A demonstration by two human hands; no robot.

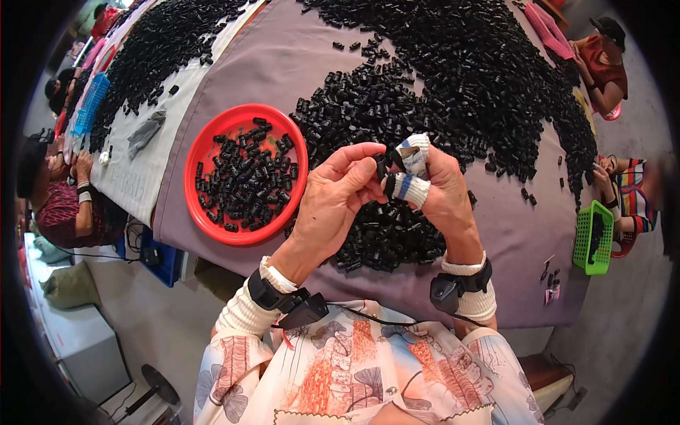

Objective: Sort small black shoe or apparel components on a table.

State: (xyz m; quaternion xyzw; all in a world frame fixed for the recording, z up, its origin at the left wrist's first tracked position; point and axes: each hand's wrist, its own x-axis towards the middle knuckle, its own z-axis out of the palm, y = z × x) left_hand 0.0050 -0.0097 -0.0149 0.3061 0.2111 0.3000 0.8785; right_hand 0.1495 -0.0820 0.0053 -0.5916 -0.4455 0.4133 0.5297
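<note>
Mauve cloth (517, 248) separates right hand (446, 180) from basket (583, 237).

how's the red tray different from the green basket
Shape: the red tray is round, while the green basket is roughly rectangular. Walls: the tray's look solid; the basket's are full of holes. Place: the tray is left of the left hand, the basket off to the right of the right hand. Both are open-topped and hold black items.

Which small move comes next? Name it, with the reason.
Probably carry the small black piece to the red tray: the left hand seems to pinch it, and the tray, to that hand's left, already holds similar black pieces.
</note>
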